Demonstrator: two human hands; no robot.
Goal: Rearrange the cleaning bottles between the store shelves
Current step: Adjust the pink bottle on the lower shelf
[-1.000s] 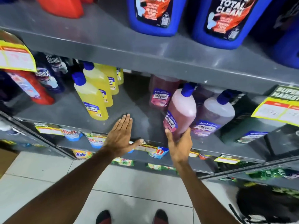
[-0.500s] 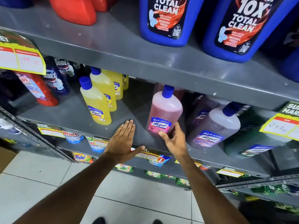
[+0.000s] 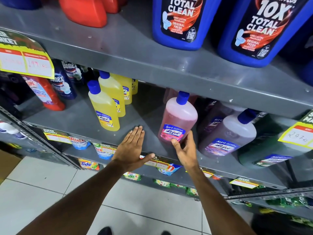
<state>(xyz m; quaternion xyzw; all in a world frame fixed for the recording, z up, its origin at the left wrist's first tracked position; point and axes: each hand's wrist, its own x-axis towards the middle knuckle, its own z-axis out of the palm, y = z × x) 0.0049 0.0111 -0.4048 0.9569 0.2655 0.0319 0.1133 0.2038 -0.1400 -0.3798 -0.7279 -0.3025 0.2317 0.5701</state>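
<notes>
A pink Lizol bottle [image 3: 179,116] with a blue cap stands upright on the grey middle shelf [image 3: 79,117]. My right hand [image 3: 186,150] wraps its base, thumb on the label and fingers on the bottle's right side. To its left, my left hand [image 3: 132,148] lies flat and open on the shelf's front edge, holding nothing. Further left stand several yellow Lizol bottles [image 3: 103,106] in a row. A pale purple Lizol bottle [image 3: 233,133] stands just right of the pink one, with more bottles behind in shadow.
Big blue toilet-cleaner jugs [image 3: 179,22] and red bottles [image 3: 84,11] fill the shelf above. Dark blue Domex bottles [image 3: 64,82] and a red bottle [image 3: 45,94] stand at the left, a dark green bottle [image 3: 264,155] at the right. Detergent pouches hang on lower shelves.
My right hand has carried the pink bottle leftward from beside the purple one, turned it upright and set it on the shelf. The left hand has stayed flat on the shelf edge.
</notes>
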